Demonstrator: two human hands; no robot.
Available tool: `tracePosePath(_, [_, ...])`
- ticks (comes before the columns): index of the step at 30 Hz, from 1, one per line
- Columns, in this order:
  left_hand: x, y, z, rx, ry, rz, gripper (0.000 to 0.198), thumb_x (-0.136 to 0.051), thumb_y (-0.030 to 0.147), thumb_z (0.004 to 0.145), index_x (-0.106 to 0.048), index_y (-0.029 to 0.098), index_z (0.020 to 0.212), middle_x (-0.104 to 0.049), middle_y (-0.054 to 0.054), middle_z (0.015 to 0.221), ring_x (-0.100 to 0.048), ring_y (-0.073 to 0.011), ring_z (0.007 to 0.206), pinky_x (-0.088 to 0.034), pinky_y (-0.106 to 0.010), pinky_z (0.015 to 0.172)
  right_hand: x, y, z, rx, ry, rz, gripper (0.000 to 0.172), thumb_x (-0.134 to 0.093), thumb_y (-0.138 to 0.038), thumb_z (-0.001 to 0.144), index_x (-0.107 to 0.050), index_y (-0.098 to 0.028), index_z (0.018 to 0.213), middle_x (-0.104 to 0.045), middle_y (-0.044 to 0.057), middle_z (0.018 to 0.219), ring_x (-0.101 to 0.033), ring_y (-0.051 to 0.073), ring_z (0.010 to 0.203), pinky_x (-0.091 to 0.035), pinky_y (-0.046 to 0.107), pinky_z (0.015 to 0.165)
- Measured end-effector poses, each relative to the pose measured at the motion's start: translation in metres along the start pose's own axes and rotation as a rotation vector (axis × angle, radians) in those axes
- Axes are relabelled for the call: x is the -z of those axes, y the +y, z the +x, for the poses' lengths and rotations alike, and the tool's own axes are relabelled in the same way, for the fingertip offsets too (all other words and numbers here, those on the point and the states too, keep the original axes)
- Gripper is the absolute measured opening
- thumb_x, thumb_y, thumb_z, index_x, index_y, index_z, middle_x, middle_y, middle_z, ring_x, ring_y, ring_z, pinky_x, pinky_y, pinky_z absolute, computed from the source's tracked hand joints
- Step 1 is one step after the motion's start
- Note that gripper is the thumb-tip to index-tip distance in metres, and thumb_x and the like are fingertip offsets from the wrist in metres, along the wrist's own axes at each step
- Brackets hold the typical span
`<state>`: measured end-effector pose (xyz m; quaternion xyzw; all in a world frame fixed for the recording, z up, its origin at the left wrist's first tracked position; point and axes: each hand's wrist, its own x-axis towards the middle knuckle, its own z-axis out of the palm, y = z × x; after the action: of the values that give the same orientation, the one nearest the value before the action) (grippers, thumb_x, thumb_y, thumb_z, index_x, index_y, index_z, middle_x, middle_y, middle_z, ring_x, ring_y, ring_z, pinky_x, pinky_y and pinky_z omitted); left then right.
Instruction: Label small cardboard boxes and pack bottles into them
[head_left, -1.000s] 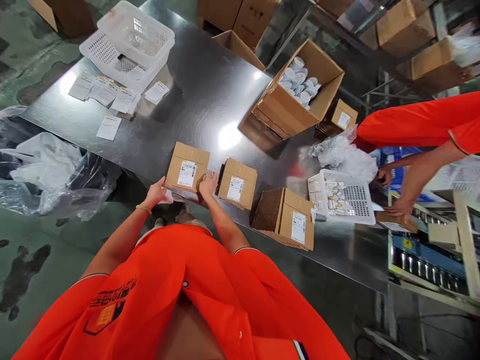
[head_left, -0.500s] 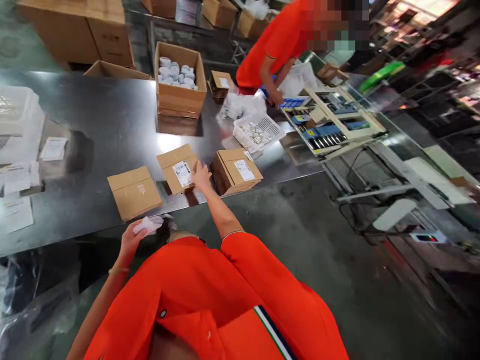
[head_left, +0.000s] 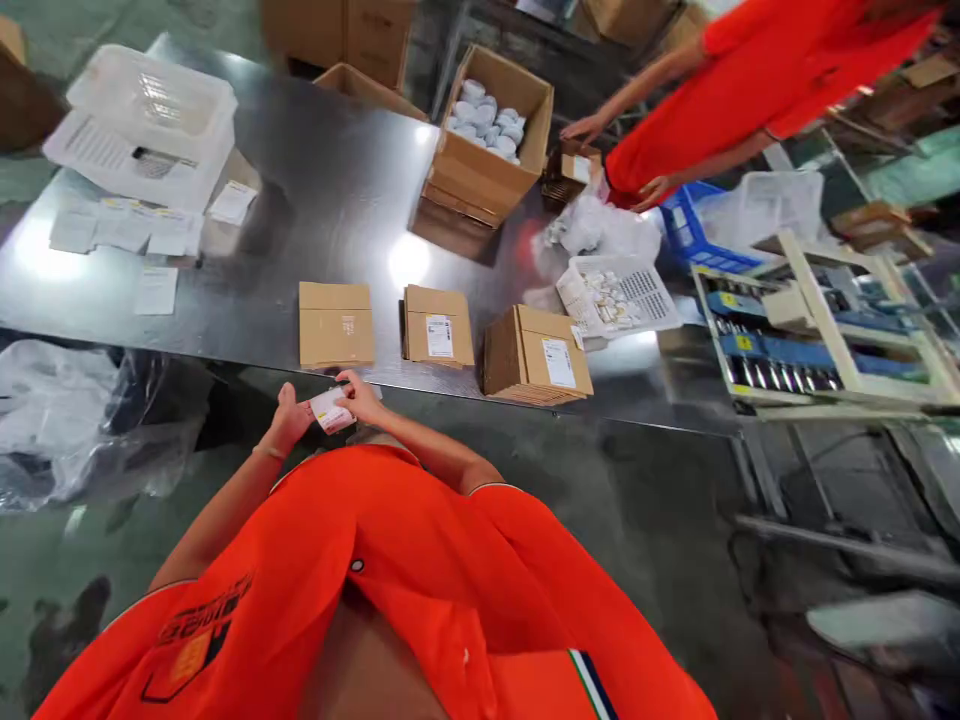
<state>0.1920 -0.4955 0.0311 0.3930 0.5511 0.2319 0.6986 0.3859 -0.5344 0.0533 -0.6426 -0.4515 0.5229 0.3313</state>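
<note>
Close to my body, just off the table's front edge, my left hand [head_left: 289,420] grips the left side of a small stack of white printed labels [head_left: 327,411]. The fingers of my right hand [head_left: 361,398] close on the labels' upper right side. Above my hands lies a flattened brown carton pile [head_left: 336,325] whose top shows no white label. To its right is a smaller carton pile [head_left: 438,327] with a white label on top. A taller carton stack [head_left: 541,352], its top one also labelled, stands further right.
The metal table [head_left: 330,200] bears a box of white round items [head_left: 491,185], a white basket of small parts [head_left: 616,295], clear plastic tubs [head_left: 150,125] and loose label sheets [head_left: 156,290]. A co-worker in orange [head_left: 742,100] stands across it, beside a blue crate [head_left: 694,225].
My right hand has left the labelled middle carton pile and come back to the labels in my left hand. The view has turned, and the co-worker's arms are now spread apart.
</note>
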Motion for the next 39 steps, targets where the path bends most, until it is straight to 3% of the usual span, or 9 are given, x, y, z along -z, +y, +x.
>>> tracePosePath(3, [-0.019, -0.01, -0.001, -0.021, 0.055, -0.177, 0.095, -0.098, 0.059, 0.074, -0.064, 0.018, 0.153, -0.083, -0.011, 0.104, -0.08, -0.0288, 0.096, -0.065, -0.041, 0.087, 0.001, -0.009, 0.013, -0.04, 0.053, -0.022, 0.017, -0.074, -0.012, 0.076, -0.065, -0.022, 0.086, -0.054, -0.01, 0.064, -0.052, 0.014, 0.065, -0.043, 0.024, 0.066])
tracePosePath(8, [-0.034, -0.008, 0.011, -0.073, 0.04, -0.25, 0.087, -0.111, 0.042, 0.032, -0.082, 0.011, 0.108, -0.083, -0.01, 0.093, -0.077, -0.0294, 0.09, -0.062, -0.043, 0.089, 0.011, -0.01, 0.03, -0.07, 0.019, -0.019, 0.013, -0.078, -0.017, 0.076, -0.065, -0.021, 0.073, -0.063, -0.005, 0.068, -0.057, 0.014, 0.066, -0.047, 0.026, 0.069])
tracePosePath(14, [-0.034, 0.012, 0.04, -0.068, 0.097, -0.167, 0.076, -0.109, 0.033, 0.028, -0.084, 0.01, 0.096, -0.081, -0.009, 0.085, -0.076, -0.0287, 0.084, -0.06, -0.042, 0.085, 0.029, -0.003, 0.04, 0.019, 0.019, -0.098, 0.009, -0.081, -0.018, 0.075, -0.073, -0.021, 0.073, -0.071, -0.001, 0.073, -0.064, 0.019, 0.073, -0.052, 0.03, 0.074])
tracePosePath(18, [-0.034, 0.011, 0.05, -0.019, 0.109, -0.099, 0.065, -0.108, 0.032, 0.029, -0.083, 0.011, 0.085, -0.08, -0.008, 0.078, -0.077, -0.0313, 0.083, -0.06, -0.04, 0.08, 0.041, -0.007, 0.053, 0.154, 0.066, -0.37, 0.011, -0.076, -0.019, 0.089, -0.076, -0.023, 0.079, -0.079, 0.004, 0.1, -0.072, 0.024, 0.099, -0.056, 0.035, 0.093])
tracePosePath(21, [-0.036, -0.003, 0.043, 0.07, 0.019, -0.105, 0.061, -0.11, 0.038, 0.028, -0.083, 0.013, 0.077, -0.083, -0.011, 0.08, -0.079, -0.0353, 0.087, -0.062, -0.042, 0.081, 0.056, -0.02, 0.091, 0.203, 0.186, -0.481, 0.009, -0.072, -0.018, 0.093, -0.077, -0.022, 0.085, -0.074, 0.007, 0.123, -0.068, 0.025, 0.121, -0.054, 0.039, 0.108])
tracePosePath(27, [-0.054, -0.027, 0.036, 0.148, 0.041, -0.279, 0.074, -0.113, 0.046, 0.018, -0.084, 0.014, 0.078, -0.085, -0.016, 0.088, -0.081, -0.0397, 0.096, -0.066, -0.05, 0.093, 0.073, -0.039, 0.184, 0.087, 0.267, -0.535, 0.01, -0.068, -0.015, 0.091, -0.076, -0.018, 0.086, -0.066, 0.009, 0.118, -0.062, 0.024, 0.112, -0.053, 0.037, 0.104])
tracePosePath(31, [-0.051, -0.044, 0.035, 0.179, 0.08, -0.163, 0.067, -0.112, 0.046, 0.025, -0.082, 0.014, 0.077, -0.084, -0.015, 0.084, -0.079, -0.0362, 0.091, -0.065, -0.045, 0.087, 0.069, -0.034, 0.2, 0.066, 0.288, -0.597, 0.011, -0.068, -0.015, 0.091, -0.077, -0.018, 0.095, -0.065, 0.011, 0.123, -0.059, 0.027, 0.12, -0.052, 0.041, 0.109])
tracePosePath(35, [-0.02, -0.063, 0.015, 0.179, 0.186, 0.045, 0.053, -0.104, 0.056, 0.045, -0.074, 0.016, 0.064, -0.074, -0.01, 0.066, -0.074, -0.0341, 0.086, -0.057, -0.037, 0.073, 0.049, -0.028, 0.181, 0.081, 0.427, -0.701, 0.048, -0.068, -0.016, 0.097, -0.068, -0.014, 0.145, -0.058, 0.022, 0.153, -0.053, 0.036, 0.143, -0.045, 0.054, 0.121])
tracePosePath(39, [0.01, -0.056, 0.001, 0.066, 0.275, 0.091, 0.044, -0.084, 0.062, 0.075, -0.078, 0.018, 0.072, -0.076, -0.011, 0.076, -0.072, -0.0335, 0.099, -0.056, -0.034, 0.079, 0.024, -0.02, 0.148, 0.274, 0.125, -0.847, 0.064, -0.065, -0.029, 0.106, -0.052, -0.014, 0.167, -0.047, 0.023, 0.174, -0.037, 0.037, 0.166, -0.032, 0.055, 0.135])
